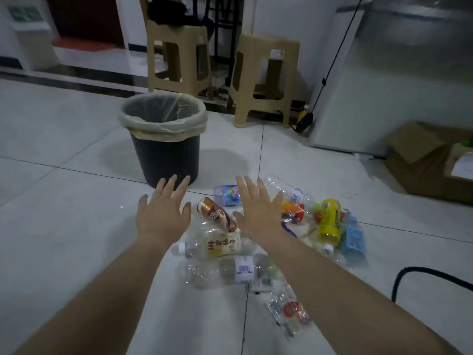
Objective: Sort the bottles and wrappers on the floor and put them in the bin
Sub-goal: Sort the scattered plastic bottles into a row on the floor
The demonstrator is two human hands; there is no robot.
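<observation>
- Bare forearms reach forward from the bottom edge, both palms facing down over the floor [64, 226], with nothing in either grip.
- Left hand [163, 213] is flat, fingers spread wide and straight; its fingertips overlap the base of the bin in the picture, though I cannot tell whether they touch it.
- Black bin [166, 152] stands upright just beyond the left hand, lined with a pale translucent bag folded over its rim.
- Right hand [258, 213] is likewise open and splayed, holding nothing, and hangs above the near edge of the litter, hiding part of the pile.
- Between the two hands lies a brown coffee bottle [217, 213] on its side; just nearer is a clear bottle with a cream label [217, 248], and nearer again a crushed clear bottle with a barcode label [225, 271].
- Beyond the right hand's fingertips sits a small clear bottle with a blue label [227, 196].
- Right of that hand are a long clear bottle [289, 193], an orange wrapper [293, 210], a yellow bottle [330, 219] and a blue-labelled bottle [354, 235], all lying close together.
- A clear wrapper with a red spot [289, 311] lies near the right forearm, apart from the main heap.
- Two beige plastic stools [263, 80] stand behind the bin, and an open cardboard box [422, 162] sits far right.
- A black cable [422, 272] loops on the floor at the right.
</observation>
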